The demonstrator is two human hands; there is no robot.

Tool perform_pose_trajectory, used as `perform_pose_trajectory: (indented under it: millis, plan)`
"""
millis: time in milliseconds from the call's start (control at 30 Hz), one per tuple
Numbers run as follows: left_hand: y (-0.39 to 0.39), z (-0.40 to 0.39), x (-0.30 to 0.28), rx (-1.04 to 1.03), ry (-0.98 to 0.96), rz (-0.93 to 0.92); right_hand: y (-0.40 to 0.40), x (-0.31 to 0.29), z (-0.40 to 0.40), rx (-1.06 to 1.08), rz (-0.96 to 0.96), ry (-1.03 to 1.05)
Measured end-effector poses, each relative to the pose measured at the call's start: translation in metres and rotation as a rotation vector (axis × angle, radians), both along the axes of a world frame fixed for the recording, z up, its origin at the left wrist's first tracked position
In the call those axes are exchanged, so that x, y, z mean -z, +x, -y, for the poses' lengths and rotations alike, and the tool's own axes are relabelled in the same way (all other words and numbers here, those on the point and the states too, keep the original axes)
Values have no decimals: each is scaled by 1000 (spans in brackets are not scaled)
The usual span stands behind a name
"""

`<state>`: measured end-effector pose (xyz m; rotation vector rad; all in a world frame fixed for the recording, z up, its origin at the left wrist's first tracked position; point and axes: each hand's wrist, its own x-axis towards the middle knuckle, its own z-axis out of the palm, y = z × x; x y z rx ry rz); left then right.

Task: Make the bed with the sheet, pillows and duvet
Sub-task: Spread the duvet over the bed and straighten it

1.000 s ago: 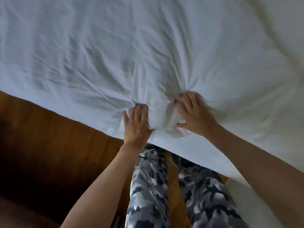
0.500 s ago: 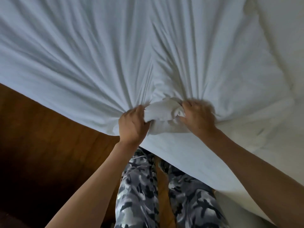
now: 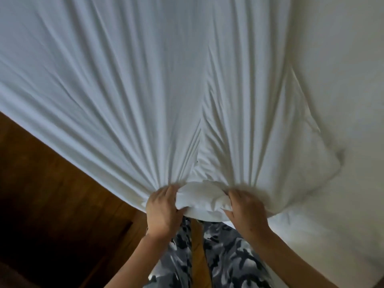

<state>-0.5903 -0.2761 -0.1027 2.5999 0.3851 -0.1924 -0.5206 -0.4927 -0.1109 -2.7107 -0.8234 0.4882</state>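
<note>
White sheet (image 3: 145, 90) taut in fanned folds, its bunched edge in curled fingers of left hand (image 3: 163, 208) and right hand (image 3: 246, 210).

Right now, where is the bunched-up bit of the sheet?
In the head view, the bunched sheet sits low and centre at the bed's near edge, gripped between the left hand and right hand, above the camouflage trousers.

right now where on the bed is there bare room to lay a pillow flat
The smoothest patch is the far right of the bed, beyond the sheet's loose corner. The upper left is open but ridged with pulled folds. Crowded: the near edge, where the left hand and right hand grip a bunched wad of sheet. Left of the bed lies only wooden floor.
</note>
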Motion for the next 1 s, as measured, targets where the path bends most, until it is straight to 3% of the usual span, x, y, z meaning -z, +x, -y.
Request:
perform_pose_trajectory:
  millis: [100, 200, 267, 333, 400, 467, 567, 733, 833, 900, 1000]
  plan:
    - [-6, -1, 17, 166, 102, -253, 10, 11, 2, -125, -111, -72]
    - [-33, 12, 22, 211, 111, -433, 37, 15, 23, -167, -131, 99]
    - [-55, 20, 15, 224, 99, -519, 63, 14, 47, 54, 64, 135]
    - [-61, 17, 6, 203, 62, -524, 98, 10, 76, 470, 188, 65]
    - [-52, 9, -3, 112, -44, -528, 133, 9, 103, 774, 15, -97]
    - [-37, 0, -16, 58, -116, -530, 153, 5, 119, 896, -281, -210]
    - [-12, -6, -46, 34, -131, -491, 153, -15, 110, 849, -536, -271]
    - [15, -6, -118, -22, -143, -428, 110, -94, 47, 878, -632, -60]
    - [25, -1, -163, -16, -230, -357, 69, -152, 7, 781, -631, 58]
    - [33, 3, -188, -48, -349, -341, 47, -185, -19, 691, -594, 41]
    - [48, -12, -230, -250, -730, -387, 24, -228, -67, 598, -478, -1]
